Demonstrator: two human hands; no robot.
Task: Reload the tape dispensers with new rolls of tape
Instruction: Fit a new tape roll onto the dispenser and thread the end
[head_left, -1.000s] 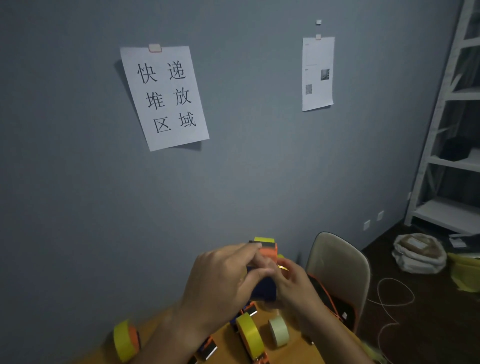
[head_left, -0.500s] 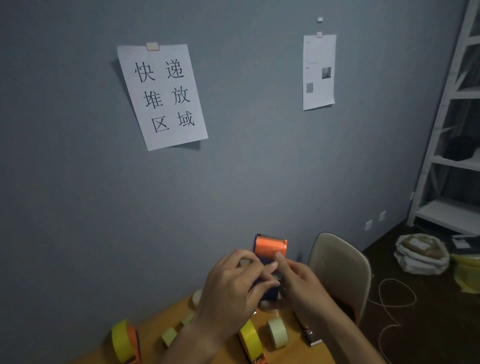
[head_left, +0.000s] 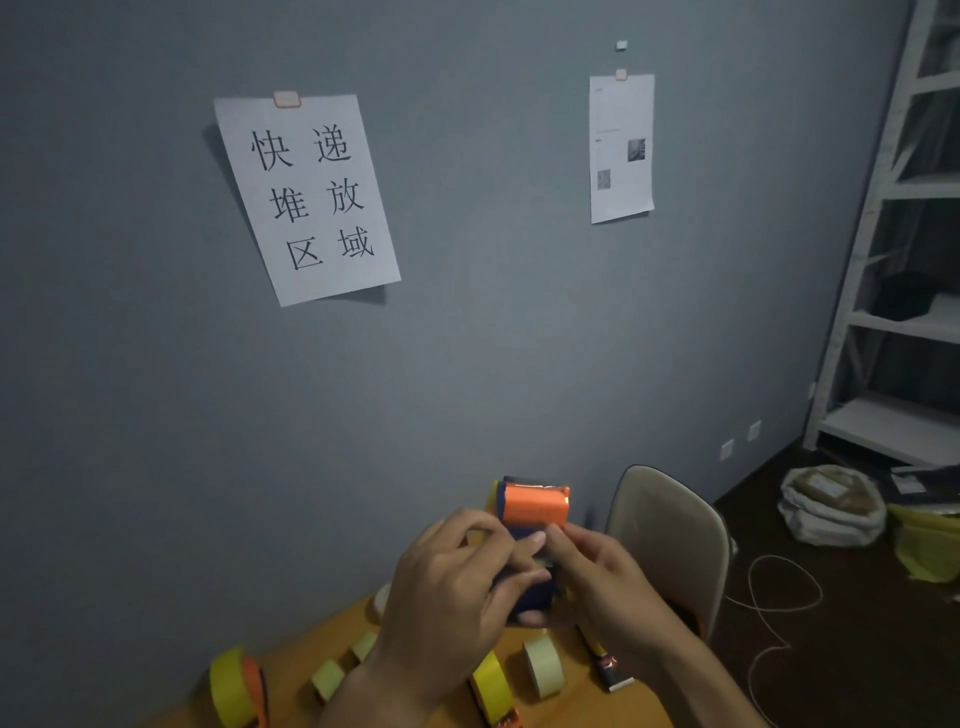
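Both hands hold one tape dispenser (head_left: 532, 506) up above the table; it is dark blue with an orange top plate. My left hand (head_left: 452, 587) grips its left side, fingers curled over the front. My right hand (head_left: 602, 582) grips the right side, thumb near the orange plate. The dispenser's lower body is hidden between my hands, so whether a roll sits inside cannot be seen. On the wooden table (head_left: 571, 701) below lie a yellow roll in an orange dispenser (head_left: 236, 686), another yellow roll in a dispenser (head_left: 491, 688), and a pale loose roll (head_left: 543, 665).
Small pale rolls (head_left: 327, 678) lie toward the wall. A dispenser with a metal blade end (head_left: 608, 667) lies at the table's right. A beige chair (head_left: 670, 540) stands right of the table. White shelving (head_left: 893, 312), a bagged parcel (head_left: 831, 501) and a cord on the floor are further right.
The dispenser has turned in my hands so its orange plate faces me, and both hands have sunk slightly. The view has tilted, showing more of the table.
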